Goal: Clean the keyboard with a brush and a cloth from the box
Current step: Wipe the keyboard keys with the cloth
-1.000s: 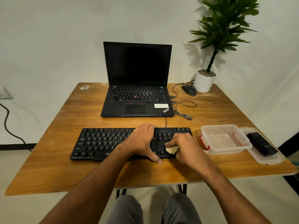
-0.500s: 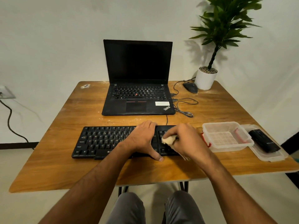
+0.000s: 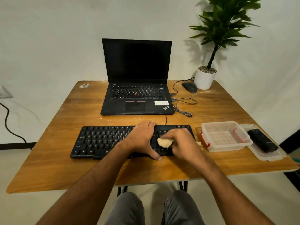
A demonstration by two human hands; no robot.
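our right hand (image 3: 180, 143), fingers bunched around the cloth (image 3: 164, 142), has slid it up from the bottom keys to mid-rows at the keyboard (image 3: 103, 140) right end. our left hand (image 3: 142, 138) stays spread flat, steadying it, so wiping continues.

Matt black plastic keyboard (image 3: 103, 140); grainy wooden table (image 3: 65, 168); translucent plastic box (image 3: 224, 135).

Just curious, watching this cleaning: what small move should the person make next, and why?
Probably slide the cloth leftward along the keyboard. The right hand holds it over the right-side keys, and the left hand braces the middle, so the left keys look not yet reached.
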